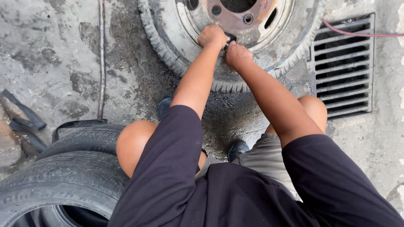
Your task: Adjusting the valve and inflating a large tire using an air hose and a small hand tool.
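1. Head view, upper middle of the frame: a large wheel (235, 42) lies flat on the wet concrete floor (54, 54). Its rusty steel rim (252, 17) and worn tyre (168, 46) are cut off by the top edge, so only the lower half is seen.
2. The left hand (213, 35) is closed into a fist at the inner edge of the rim. What it presses on is hidden under the fingers.
3. The right hand (237, 54) is just beside it, almost touching, also curled tight. Between the two hands a small dark part (230, 38) shows, maybe the valve, but it is too small to tell, and I cannot tell which hand pinches it.
4. Right of the wheel there is a metal drain grate (343, 67); a thin red hose (362, 33) runs over its upper part and leaves the frame at the right.
5. Upper left: a long thin metal bar (101, 59) lies on the floor, its top end cut off.
6. Lower left: two stacked loose tyres (63, 176), partly out of the frame and partly behind the knee.
7. Far left: black rubber strips (25, 115), hard to make out.
8. The dark shirt covers the lower frame; the shoes are mostly hidden.
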